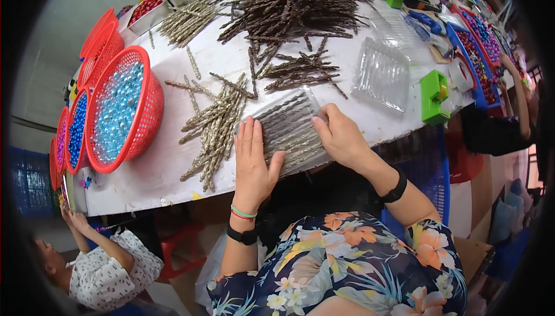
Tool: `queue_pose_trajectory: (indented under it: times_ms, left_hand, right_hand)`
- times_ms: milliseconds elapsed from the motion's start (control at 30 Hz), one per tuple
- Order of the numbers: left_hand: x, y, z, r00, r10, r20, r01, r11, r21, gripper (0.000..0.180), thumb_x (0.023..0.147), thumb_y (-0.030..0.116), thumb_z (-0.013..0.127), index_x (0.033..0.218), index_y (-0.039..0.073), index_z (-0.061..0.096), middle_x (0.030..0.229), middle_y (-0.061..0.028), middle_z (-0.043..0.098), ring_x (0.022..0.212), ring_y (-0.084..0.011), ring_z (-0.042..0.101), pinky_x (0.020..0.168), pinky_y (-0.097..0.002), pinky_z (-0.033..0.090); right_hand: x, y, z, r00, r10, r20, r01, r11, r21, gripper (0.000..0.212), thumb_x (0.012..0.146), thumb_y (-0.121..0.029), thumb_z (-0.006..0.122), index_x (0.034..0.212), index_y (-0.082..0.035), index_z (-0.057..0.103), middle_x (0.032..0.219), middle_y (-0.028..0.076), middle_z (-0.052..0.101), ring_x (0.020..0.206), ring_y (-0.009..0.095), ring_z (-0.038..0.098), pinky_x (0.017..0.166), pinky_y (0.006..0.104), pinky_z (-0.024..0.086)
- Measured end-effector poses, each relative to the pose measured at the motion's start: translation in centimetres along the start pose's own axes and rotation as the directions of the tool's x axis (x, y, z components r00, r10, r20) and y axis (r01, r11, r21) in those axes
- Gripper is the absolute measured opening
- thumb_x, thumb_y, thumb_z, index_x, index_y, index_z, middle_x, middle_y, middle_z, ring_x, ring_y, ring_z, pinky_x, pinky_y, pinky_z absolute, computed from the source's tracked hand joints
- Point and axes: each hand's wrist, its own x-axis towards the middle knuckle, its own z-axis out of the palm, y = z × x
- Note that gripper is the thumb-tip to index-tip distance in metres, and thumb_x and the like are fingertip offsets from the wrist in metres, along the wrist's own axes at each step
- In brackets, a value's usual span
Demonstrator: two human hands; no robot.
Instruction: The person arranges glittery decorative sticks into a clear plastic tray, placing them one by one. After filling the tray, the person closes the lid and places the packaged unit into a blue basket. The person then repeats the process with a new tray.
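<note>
A clear plastic box (291, 120) lies at the table's front edge, with a row of dark and pale gold twisted sticks inside. My left hand (255, 157) rests flat along its left side, fingers stretched out and thumb apart over the corner. My right hand (343, 140) is closed on the right edge, its thumb on top and its other fingers curled partly out of sight. Left of the box is a loose heap of gold twisted sticks (217, 125). Just beyond it lies a small pile of dark brown sticks (303, 69).
A large dark stick heap (289, 4) covers the far middle. Red baskets of beads, one with light blue beads (118, 111), line the left. Clear plastic trays (381, 73) and a green tape dispenser (433, 97) are at right. Another person (110, 258) sits at lower left.
</note>
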Motion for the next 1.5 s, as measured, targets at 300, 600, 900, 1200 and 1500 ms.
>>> queue_pose_trajectory:
  times_ms: [300,600,900,1200,1500]
  left_hand:
    - [2.4,2.8,-1.1,0.987,0.139,0.08,-0.151,0.975,0.161,0.068,0.095,0.017,0.062,0.152,-0.006,0.034,0.152,-0.0269,0.042,0.143,-0.0414,0.038,0.12,-0.0496,0.025]
    - [6.7,10.7,5.4,0.633,0.336,0.697,0.724,0.062,-0.687,0.074,0.091,0.017,0.071,0.153,-0.001,0.035,0.138,-0.0111,0.058,0.121,-0.0195,0.06,0.103,-0.0335,0.048]
    - [6.1,15.3,10.9,0.598,0.307,0.74,0.776,0.007,-0.631,0.056,0.099,0.006,0.056,0.152,0.005,0.035,0.136,-0.0132,0.059,0.117,-0.0205,0.064,0.099,-0.0365,0.055]
    - [6.0,19.0,16.0,0.632,0.304,0.713,0.731,0.07,-0.678,0.049,0.1,0.002,0.051,0.147,0.004,0.036,0.134,-0.0145,0.058,0.116,-0.0222,0.064,0.098,-0.0383,0.056]
    - [4.2,21.9,18.0,0.67,0.305,0.677,0.705,0.026,-0.709,0.052,0.099,0.001,0.053,0.146,0.003,0.032,0.132,-0.0164,0.056,0.114,-0.0238,0.064,0.097,-0.0389,0.056]
  right_hand:
    - [-2.5,2.3,-5.0,0.992,0.024,0.12,-0.069,0.921,0.384,0.04,0.106,-0.019,0.053,0.139,0.002,0.047,0.098,0.011,0.068,0.09,0.016,0.062,0.085,0.0314,0.05]
    - [-7.6,3.9,-17.4,0.949,0.112,0.296,-0.223,0.901,0.372,0.035,0.105,-0.022,0.056,0.132,-0.001,0.049,0.091,0.007,0.068,0.087,0.012,0.061,0.082,0.0317,0.05]
    - [-7.1,15.8,-22.6,0.741,0.254,-0.622,-0.344,0.939,-0.027,0.029,0.099,-0.028,0.063,0.101,0.001,0.066,0.096,0.019,0.071,0.092,0.029,0.069,0.079,0.037,0.051]
    - [-9.3,13.9,-20.0,0.708,0.491,-0.507,-0.085,0.773,0.629,0.021,0.092,-0.018,0.069,0.093,0.003,0.072,0.085,0.003,0.07,0.077,0.007,0.061,0.07,0.0258,0.049]
    - [-28.7,5.3,-12.0,0.656,0.747,-0.11,-0.154,0.275,0.949,0.011,0.097,-0.012,0.066,0.099,-0.001,0.069,0.089,-0.001,0.062,0.082,0.007,0.053,0.078,0.0233,0.044]
